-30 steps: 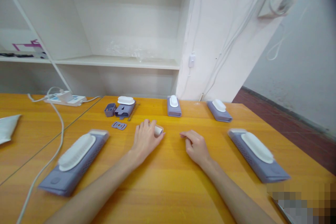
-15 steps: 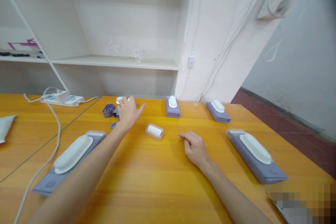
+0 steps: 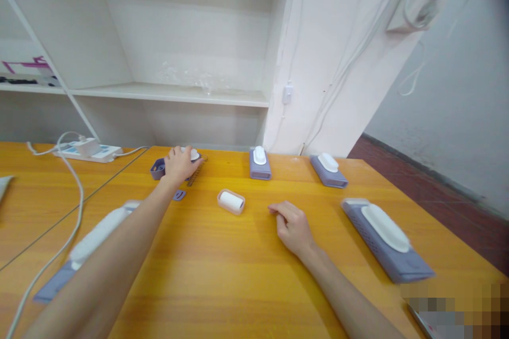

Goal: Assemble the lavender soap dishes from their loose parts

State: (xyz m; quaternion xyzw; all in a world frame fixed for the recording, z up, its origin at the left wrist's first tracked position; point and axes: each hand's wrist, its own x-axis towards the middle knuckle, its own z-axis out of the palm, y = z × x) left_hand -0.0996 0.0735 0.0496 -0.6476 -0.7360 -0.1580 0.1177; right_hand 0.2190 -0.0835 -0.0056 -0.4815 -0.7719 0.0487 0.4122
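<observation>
At the back left, my left hand (image 3: pixel 178 163) bends its fingers over a purple device with a white top (image 3: pixel 194 154) and closes round it. The palm hides most of the device. Beside it stand a small open purple box (image 3: pixel 157 169), a flat purple piece (image 3: pixel 180 195) and a thin dark coiled strip (image 3: pixel 194 174). My right hand (image 3: pixel 293 226) rests on the table with fingers curled together and nothing visible in them. Between the hands lies a small pale pink tray (image 3: pixel 220 202) containing a white cylinder (image 3: pixel 231 201).
More purple devices with white tops stand at the back (image 3: pixel 260 171), back right (image 3: pixel 334 180), right (image 3: pixel 392 262) and left (image 3: pixel 53 280). A white cable (image 3: pixel 81 190) runs from a power strip (image 3: pixel 105 153) down the left side. Shelving (image 3: pixel 178 94) rises behind the table.
My left hand has come down onto the purple device, its fingers now more bent. The flat purple piece and the coiled strip show more fully. My right hand has stayed in place.
</observation>
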